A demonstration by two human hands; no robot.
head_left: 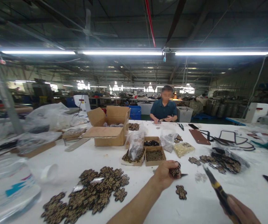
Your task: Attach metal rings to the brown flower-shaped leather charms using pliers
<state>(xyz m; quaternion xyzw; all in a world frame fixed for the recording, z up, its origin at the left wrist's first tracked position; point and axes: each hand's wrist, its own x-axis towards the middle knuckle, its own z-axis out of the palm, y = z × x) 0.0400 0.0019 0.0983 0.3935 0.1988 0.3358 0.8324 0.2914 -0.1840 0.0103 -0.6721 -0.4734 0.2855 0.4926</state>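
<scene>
My left hand (165, 175) is closed on a flower-shaped patterned piece (175, 169), brown and black, held up above the white table. A dark pointed tip (184, 175) shows just beyond my fingers; what it belongs to is hidden. In my right hand (240, 211) is a pair of pliers (220, 191) with metal jaws and yellow-and-black handles, angled up and left. The jaws are blurred and stand apart from the held piece. One loose flower-shaped piece (181, 192) lies flat below my left hand. Small clear bits (201, 177) are scattered between my hands.
A heap of flower-shaped pieces (94, 193) covers the table's left front. Small boxes of metal studs (154, 155), a bag of yellowish bits (184, 150) and an open carton (108, 137) stand behind. More pieces lie under a plastic bag (229, 161). A co-worker (163, 107) sits opposite.
</scene>
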